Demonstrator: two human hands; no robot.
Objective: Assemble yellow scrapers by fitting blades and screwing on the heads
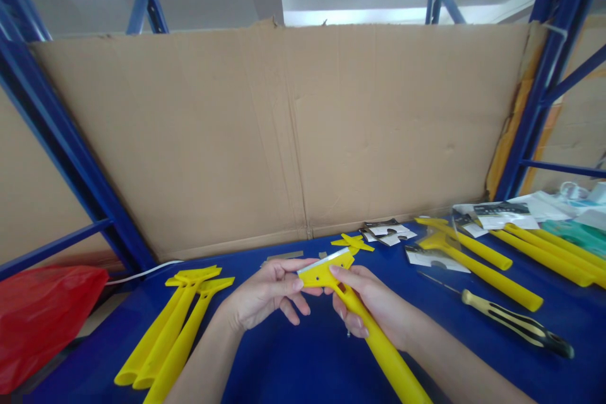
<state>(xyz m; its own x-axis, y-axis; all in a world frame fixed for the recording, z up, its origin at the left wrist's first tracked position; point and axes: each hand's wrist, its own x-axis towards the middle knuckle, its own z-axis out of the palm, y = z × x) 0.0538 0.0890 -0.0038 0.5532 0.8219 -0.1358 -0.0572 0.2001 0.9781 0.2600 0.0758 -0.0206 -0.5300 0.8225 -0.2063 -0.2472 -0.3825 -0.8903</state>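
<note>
A yellow scraper (372, 331) with a metal blade (326, 261) along its head is held between both hands above the blue table. My right hand (374, 300) is closed around the neck, thumb on the head. My left hand (272, 295) pinches the head's left corner between thumb and index finger, its other fingers loosely spread. The long handle slants down to the lower right, out of view. Just behind the head lie small yellow plastic pieces (353, 242). Flat metal strips (284, 255) rest on the table beyond my left hand.
Several yellow scraper handles (182, 322) lie at left. At right are a screwdriver (514, 322), packaged scrapers (483, 268) and printed cards (388, 231). A cardboard panel (303, 132) stands at the back between blue rack posts (544, 82). A red bag (47, 322) sits far left.
</note>
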